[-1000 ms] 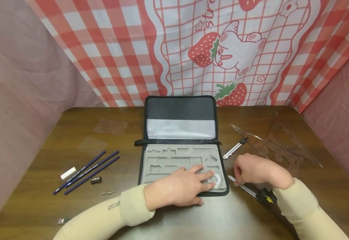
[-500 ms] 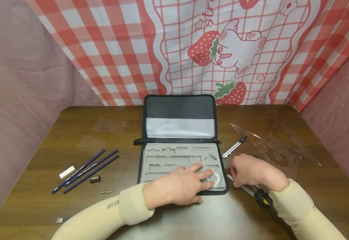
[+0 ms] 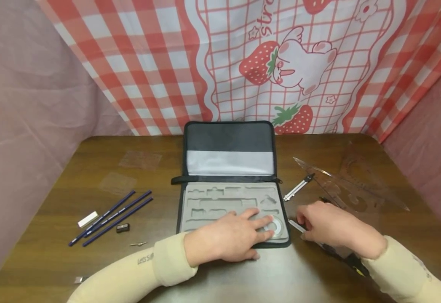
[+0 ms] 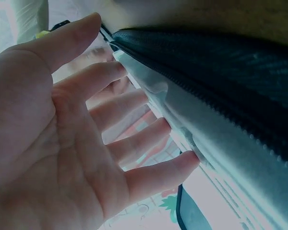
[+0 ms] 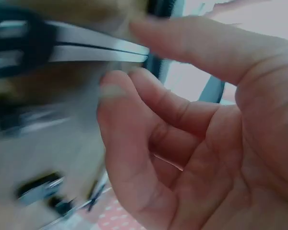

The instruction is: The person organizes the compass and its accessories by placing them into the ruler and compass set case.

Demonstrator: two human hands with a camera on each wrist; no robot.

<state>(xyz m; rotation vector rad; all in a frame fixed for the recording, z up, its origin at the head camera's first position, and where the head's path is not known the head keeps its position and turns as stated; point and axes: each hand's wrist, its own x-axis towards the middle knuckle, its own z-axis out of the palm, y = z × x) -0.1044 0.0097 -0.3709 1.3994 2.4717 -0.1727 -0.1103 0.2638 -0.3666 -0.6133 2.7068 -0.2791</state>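
In the head view my left hand (image 3: 229, 237) rests spread on the grey insert (image 3: 225, 203) of a black zip case (image 3: 229, 136), fingertips by a pale ring (image 3: 277, 227). In the left wrist view its fingers (image 4: 158, 172) lie straight against the case's edge. My right hand (image 3: 328, 223) is over a drawing compass (image 3: 296, 226) with silver legs and a black-and-yellow head. The right wrist view puts the compass legs (image 5: 98, 45) between the blurred thumb and the curled index finger. A gap shows beside the index fingertip; whether the fingers grip the compass is unclear.
Another compass (image 3: 299, 187) lies right of the case, before clear set squares (image 3: 356, 181). At left are three blue pencils (image 3: 118, 221), a white eraser (image 3: 88, 219), a black sharpener (image 3: 123, 227) and a small metal piece (image 3: 138, 244). Clear plastic sheets (image 3: 140, 160) lie farther back.
My right hand and sleeve have shifted right, and its thumb and index finger look farther apart. The compass's black-and-yellow end has moved right and nearer me. My left hand stays put.
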